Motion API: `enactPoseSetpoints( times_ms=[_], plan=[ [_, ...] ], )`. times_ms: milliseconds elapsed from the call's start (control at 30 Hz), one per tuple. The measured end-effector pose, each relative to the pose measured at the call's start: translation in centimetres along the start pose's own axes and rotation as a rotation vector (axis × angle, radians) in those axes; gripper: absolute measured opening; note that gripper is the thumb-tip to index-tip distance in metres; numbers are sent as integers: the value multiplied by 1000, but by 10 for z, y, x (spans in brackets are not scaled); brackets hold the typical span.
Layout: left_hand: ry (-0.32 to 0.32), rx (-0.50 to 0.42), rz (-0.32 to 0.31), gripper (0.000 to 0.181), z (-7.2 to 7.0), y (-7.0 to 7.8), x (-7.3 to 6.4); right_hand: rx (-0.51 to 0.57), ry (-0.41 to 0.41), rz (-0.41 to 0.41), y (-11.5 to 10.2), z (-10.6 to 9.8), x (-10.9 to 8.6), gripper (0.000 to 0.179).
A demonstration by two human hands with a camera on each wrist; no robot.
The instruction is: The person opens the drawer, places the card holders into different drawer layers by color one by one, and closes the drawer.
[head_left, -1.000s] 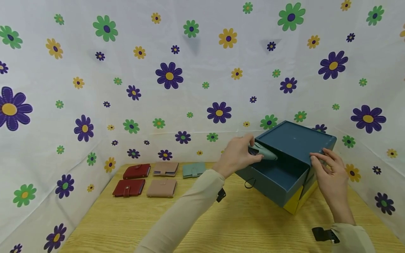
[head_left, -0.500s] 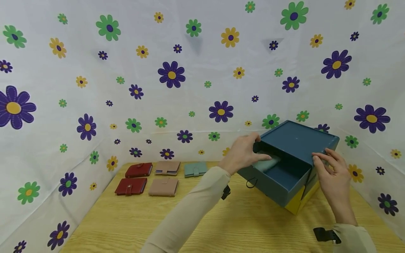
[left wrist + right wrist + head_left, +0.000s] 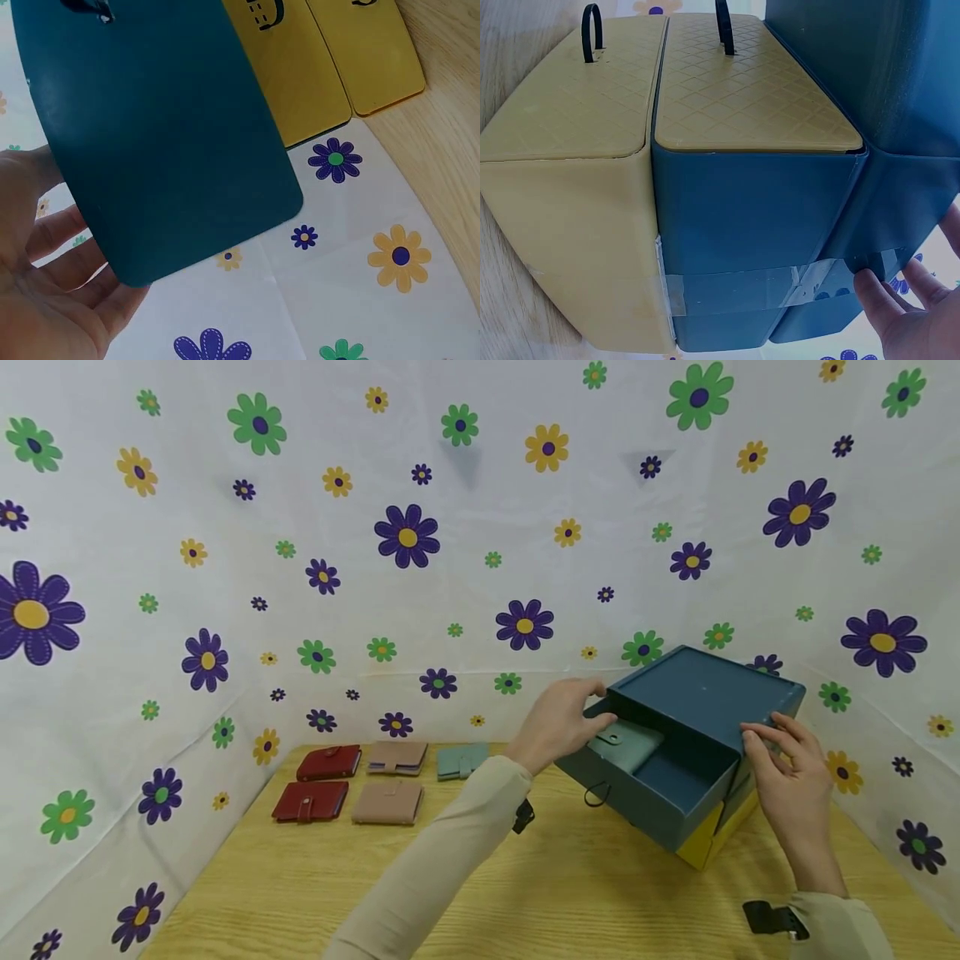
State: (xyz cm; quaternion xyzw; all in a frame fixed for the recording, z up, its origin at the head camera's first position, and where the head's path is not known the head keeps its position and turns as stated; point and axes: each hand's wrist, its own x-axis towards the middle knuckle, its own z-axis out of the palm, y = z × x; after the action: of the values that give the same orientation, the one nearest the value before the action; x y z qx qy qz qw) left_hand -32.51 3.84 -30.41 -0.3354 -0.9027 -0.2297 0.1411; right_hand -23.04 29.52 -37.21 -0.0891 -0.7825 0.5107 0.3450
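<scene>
A mint-green snap wallet lies in the left part of the pulled-out blue drawer, the top one of a small chest of drawers. Just over that drawer's left edge is my left hand, thumb and fingers spread apart and holding nothing. In the left wrist view its fingers show behind the corner of the blue drawer front. My right hand touches the chest's right upper edge with its fingertips. Seen from the right wrist, those fingers lie against the taped blue side.
Two red wallets, two pink wallets and another mint wallet lie in rows at the back left of the wooden table. Below the blue drawer are yellow drawer fronts with black loops. A flowered white cloth hangs behind.
My left hand lowered the mint wallet into the drawer, let it go and drew back a little to the left. The right hand has kept its place on the chest.
</scene>
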Motion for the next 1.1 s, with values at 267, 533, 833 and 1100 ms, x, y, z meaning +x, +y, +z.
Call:
enactPoseSetpoints(
  times_ms=[267, 533, 833, 1100],
  plan=[
    [64, 4, -36, 37, -4, -13, -5, 7, 12, -9, 0, 0, 1, 36],
    [134, -138, -67, 33, -6, -43, -15, -5, 8, 2, 2, 0, 2, 38],
    [154, -217, -134, 32, -5, -74, -30, -1, 1, 1, 1, 0, 2, 38],
    [160, -213, -183, 30, -1, -107, -47, 6, -4, 7, 2, 0, 0, 38]
  ],
)
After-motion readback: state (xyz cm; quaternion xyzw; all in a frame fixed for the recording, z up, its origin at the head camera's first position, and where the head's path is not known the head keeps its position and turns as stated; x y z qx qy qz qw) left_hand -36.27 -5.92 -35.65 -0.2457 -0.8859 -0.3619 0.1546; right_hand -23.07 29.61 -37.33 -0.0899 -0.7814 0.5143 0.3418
